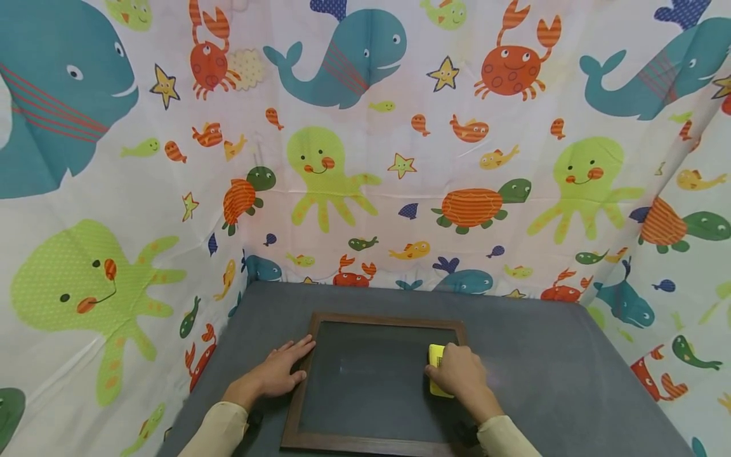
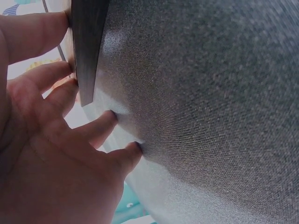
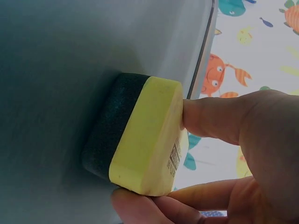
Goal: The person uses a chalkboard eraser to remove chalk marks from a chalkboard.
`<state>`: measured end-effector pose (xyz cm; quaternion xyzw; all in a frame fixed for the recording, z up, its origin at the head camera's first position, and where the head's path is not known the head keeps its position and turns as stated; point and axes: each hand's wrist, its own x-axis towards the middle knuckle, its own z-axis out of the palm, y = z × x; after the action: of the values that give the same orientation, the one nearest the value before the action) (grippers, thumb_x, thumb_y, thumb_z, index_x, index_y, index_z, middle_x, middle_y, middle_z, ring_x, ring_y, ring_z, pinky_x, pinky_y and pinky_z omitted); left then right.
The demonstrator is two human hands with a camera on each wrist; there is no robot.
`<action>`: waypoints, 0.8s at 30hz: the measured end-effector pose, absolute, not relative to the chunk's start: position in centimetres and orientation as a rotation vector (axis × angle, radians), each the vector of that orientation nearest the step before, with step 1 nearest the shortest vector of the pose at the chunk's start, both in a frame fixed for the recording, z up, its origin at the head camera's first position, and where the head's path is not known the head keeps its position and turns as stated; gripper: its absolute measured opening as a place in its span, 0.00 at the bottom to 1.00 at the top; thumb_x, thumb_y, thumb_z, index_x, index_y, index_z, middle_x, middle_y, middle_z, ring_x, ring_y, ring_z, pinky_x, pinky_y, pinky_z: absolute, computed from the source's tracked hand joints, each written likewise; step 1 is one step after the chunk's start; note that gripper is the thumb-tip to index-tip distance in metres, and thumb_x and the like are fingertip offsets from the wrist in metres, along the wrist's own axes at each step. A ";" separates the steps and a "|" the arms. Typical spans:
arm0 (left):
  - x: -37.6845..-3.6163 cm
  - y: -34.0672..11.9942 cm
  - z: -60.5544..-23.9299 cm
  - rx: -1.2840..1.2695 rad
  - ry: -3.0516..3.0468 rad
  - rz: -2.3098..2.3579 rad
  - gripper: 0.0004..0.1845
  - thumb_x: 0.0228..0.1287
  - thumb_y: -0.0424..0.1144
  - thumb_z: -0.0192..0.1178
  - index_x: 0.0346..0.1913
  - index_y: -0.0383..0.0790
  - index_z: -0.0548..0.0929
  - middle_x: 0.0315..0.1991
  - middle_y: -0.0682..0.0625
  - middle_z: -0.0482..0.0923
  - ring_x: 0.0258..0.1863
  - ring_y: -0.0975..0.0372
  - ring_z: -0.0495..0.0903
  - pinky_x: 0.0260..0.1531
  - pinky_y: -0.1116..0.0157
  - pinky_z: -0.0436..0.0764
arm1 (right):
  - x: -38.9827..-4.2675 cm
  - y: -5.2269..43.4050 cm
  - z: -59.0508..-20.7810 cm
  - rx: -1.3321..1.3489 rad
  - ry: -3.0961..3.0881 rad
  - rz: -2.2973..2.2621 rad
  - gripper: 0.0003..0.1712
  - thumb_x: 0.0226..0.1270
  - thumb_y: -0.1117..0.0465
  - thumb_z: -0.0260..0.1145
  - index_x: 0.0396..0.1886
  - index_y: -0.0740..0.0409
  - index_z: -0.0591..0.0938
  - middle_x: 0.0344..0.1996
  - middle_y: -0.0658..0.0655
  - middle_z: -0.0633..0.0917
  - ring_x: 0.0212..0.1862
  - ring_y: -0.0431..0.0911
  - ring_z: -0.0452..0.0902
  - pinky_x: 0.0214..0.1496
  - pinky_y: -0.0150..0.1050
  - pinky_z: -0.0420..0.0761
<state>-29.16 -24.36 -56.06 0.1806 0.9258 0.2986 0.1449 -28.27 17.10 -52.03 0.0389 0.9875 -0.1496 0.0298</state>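
Observation:
A chalkboard [image 1: 371, 387] with a brown wooden frame lies flat on the dark table. My right hand [image 1: 461, 374] grips a yellow board eraser [image 1: 436, 355] near the board's right side. In the right wrist view, the eraser [image 3: 149, 135] has its dark felt side against the board surface, with thumb and fingers on opposite sides of its yellow body. At the board's left edge rests my left hand [image 1: 276, 371], fingers spread. The left wrist view shows some fingertips of the left hand [image 2: 60, 135] touching the wooden frame [image 2: 88, 56] and others on the table cloth.
The dark grey table [image 1: 542, 368] extends around the board on both sides and behind it. A white curtain [image 1: 365, 158] printed with sea animals hangs along the back, left and right of the table.

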 end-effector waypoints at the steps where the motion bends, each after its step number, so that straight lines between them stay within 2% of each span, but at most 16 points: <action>1: -29.2 -24.3 -56.1 0.516 2.666 0.862 0.37 0.80 0.36 0.64 0.86 0.40 0.65 0.90 0.45 0.55 0.87 0.32 0.52 0.79 0.24 0.48 | -28.3 16.9 -52.0 0.110 3.048 -0.461 0.27 0.62 0.45 0.81 0.37 0.66 0.82 0.24 0.58 0.80 0.25 0.52 0.77 0.27 0.47 0.81; 10: -29.2 -24.3 -56.1 0.512 2.655 0.878 0.37 0.80 0.36 0.64 0.87 0.40 0.64 0.90 0.45 0.54 0.87 0.32 0.50 0.79 0.23 0.46 | -28.2 14.4 -52.1 0.031 3.101 -0.487 0.25 0.63 0.47 0.80 0.31 0.63 0.80 0.21 0.57 0.78 0.22 0.50 0.75 0.23 0.45 0.79; 24: -29.2 -24.4 -56.2 0.531 2.662 0.884 0.37 0.80 0.35 0.64 0.87 0.40 0.65 0.90 0.44 0.53 0.86 0.31 0.51 0.78 0.22 0.47 | -28.9 9.3 -51.9 -0.053 3.082 -0.526 0.23 0.63 0.48 0.80 0.37 0.63 0.83 0.24 0.57 0.79 0.24 0.50 0.76 0.25 0.46 0.81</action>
<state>-29.19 -24.40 -56.21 0.1839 0.9229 0.3065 0.1428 -28.89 9.34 -51.88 -0.0170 0.9856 -0.1681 0.0074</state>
